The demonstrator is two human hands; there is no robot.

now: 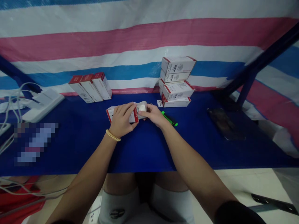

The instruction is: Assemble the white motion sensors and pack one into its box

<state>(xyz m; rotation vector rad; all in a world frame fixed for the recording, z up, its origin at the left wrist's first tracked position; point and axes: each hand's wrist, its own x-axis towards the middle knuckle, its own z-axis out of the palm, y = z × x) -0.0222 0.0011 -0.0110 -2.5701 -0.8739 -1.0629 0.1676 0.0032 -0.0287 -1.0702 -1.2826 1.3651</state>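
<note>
My left hand (121, 119) is wrapped over a white and red cardboard box (109, 112) with "DETECTOR" printed on its red edge. At the box's right end my right hand (155, 114) grips a white rounded detector (141, 107), thumb on its face. The detector touches the end of the box; whether part of it sits inside I cannot tell. Just right of my right hand lies a bright green utility knife (170, 119), partly covered by the hand. Behind it is a small white block (159, 103).
Several similar boxes are stacked (177, 82) at the back right. A row of three upright boxes (91, 87) stands at the back left. A white power strip (43, 105) with cables is on the left of the blue table (142, 155); a dark phone (225, 123) lies right.
</note>
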